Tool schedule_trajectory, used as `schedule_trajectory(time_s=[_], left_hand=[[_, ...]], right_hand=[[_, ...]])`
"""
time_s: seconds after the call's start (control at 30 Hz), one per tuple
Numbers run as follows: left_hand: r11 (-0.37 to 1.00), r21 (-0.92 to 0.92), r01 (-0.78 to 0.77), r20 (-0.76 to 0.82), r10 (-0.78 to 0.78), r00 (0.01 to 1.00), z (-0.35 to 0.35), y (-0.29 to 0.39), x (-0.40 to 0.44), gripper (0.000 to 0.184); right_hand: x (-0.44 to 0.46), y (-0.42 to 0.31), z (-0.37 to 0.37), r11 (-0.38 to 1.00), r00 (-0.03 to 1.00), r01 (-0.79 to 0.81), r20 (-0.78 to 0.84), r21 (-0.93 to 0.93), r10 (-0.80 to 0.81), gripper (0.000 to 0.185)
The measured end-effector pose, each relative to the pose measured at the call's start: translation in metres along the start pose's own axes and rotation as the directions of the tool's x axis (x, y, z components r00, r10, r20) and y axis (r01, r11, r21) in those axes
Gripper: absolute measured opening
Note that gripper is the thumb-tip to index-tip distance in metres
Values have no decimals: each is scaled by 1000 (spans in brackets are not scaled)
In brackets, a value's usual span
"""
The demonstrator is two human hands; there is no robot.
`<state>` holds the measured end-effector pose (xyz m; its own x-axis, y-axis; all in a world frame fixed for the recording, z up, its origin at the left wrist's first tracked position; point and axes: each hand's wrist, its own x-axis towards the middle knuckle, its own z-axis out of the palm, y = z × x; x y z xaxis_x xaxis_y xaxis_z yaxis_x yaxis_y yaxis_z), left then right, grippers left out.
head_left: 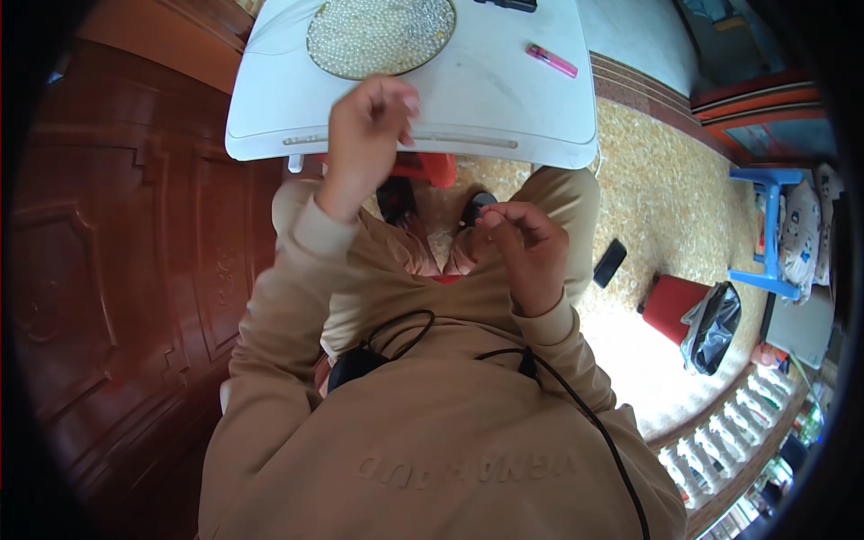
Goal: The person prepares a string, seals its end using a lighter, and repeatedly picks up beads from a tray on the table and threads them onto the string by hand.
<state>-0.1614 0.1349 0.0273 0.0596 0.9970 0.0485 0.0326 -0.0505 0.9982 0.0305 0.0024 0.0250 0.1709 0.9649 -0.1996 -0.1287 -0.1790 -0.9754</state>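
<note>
Near the front edge of the white table [486,99], my left hand [369,130] is raised with its fingers curled and slightly blurred; whatever they may hold is too small to make out. Just beyond it lies a round tray of small pearly beads [378,36]. My right hand [526,247] is over my lap, thumb and forefinger pinched together on something too small to name. The two hands are apart. A pink lighter [552,60] lies on the right part of the table.
A black object [508,4] sits at the table's far edge. Below the table is a red stool [436,169]. On the floor at right are a dark phone [609,263], a red bin with a black bag [675,306] and a blue stool [771,234]. A black cable crosses my lap.
</note>
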Motion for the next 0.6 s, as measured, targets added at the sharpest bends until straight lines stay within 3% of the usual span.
schedule_trajectory(time_s=[0.07,0.1,0.17,0.33,0.6], left_hand=[[982,-138,126,55,-120,991,14,11,-36,8],[981,-139,138,54,-132,990,19,12,-49,8],[922,-322,217,177,-167,970,24,14,-68,12],[772,-527,355,216,-283,935,27,23,-89,14],[752,-562,345,251,-242,937,24,21,-91,16]], right_hand=[[0,-1,-2,1000,1000,-4,7,-12,4,9],[0,-2,-2,1000,1000,0,19,-20,1,9],[-2,-4,-2,999,999,4,46,-37,-3,9],[-7,-26,2,998,996,6,84,-70,0,9],[-9,-33,3,994,992,-15,121,-109,29,8]])
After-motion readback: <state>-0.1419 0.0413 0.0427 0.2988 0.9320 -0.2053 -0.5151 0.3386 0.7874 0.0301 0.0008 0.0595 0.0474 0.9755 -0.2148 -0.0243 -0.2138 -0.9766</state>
